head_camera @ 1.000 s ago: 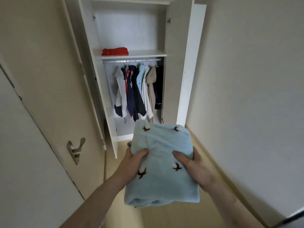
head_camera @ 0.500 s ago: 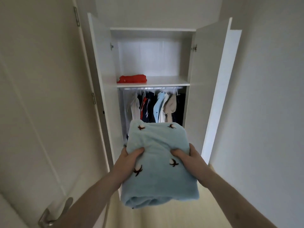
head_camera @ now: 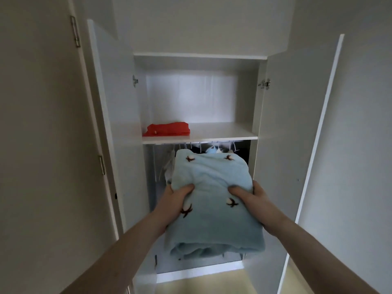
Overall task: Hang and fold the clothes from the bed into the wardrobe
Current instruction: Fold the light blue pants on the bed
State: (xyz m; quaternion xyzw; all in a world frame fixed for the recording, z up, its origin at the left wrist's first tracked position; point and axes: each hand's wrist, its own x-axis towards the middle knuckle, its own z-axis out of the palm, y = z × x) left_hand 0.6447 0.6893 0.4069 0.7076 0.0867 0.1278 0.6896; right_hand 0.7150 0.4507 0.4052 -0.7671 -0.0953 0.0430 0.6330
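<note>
Now both hands clench the folded blue garment (head_camera: 214, 200): left hand (head_camera: 176, 203) at its left edge, right hand (head_camera: 253, 201) at its right, thumbs on top, before the open wardrobe (head_camera: 199, 132), below the shelf's red garment (head_camera: 166, 129).

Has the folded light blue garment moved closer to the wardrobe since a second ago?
Yes. The light blue garment, gripped by both hands, now sits closer to the wardrobe shelf, its far edge just under the shelf, hiding most of the hanging clothes.
</note>
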